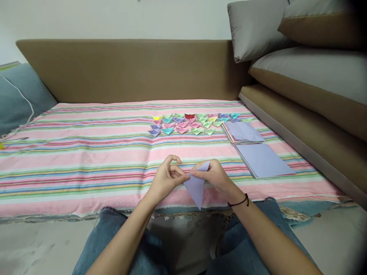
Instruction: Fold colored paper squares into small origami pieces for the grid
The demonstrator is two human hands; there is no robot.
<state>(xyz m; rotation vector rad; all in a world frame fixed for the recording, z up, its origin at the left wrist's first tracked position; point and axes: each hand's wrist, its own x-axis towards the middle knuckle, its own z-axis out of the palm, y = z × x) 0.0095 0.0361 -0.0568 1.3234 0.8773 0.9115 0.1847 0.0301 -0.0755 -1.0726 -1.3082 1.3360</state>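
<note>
A lavender sheet of paper (196, 191), folded into a triangle, is held up in front of me with one point hanging down. My left hand (169, 175) pinches its left corner between thumb and finger, the other fingers curled above. On the other side, my right hand (213, 175) grips the upper edge, thumb on the near face and fingers hidden behind. Beyond the hands, several small folded paper boats (182, 130) in many colours stand in rows on the striped cloth (86, 160).
At the right lie a stack of lavender square paper (265, 160) and a second paper stack (243, 131) behind it. Large grey-brown cushions (309, 72) are piled along the right side. A brown backboard (129, 70) closes the far side. A white cable (21, 93) runs at the far left.
</note>
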